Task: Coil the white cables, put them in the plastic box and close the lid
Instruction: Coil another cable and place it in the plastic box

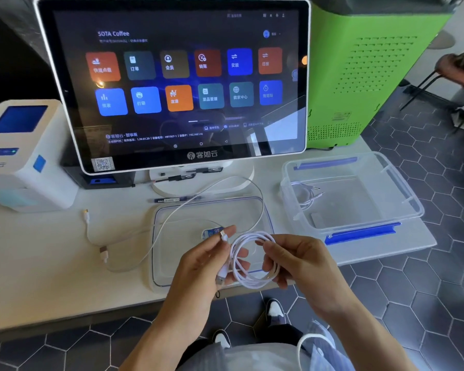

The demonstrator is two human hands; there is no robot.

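White cable (253,259) coiled in loops, held above lid (212,210) at bench (51,263) front edge. Your left hand (209,261) grip pinches cable plug end; your right hand (297,263) grip closes round coil. Second white cable (155,223) lies loose across lid and bench. Plastic box (354,194) open at right, another cable (305,195) inside. Touchscreen (172,81) behind.
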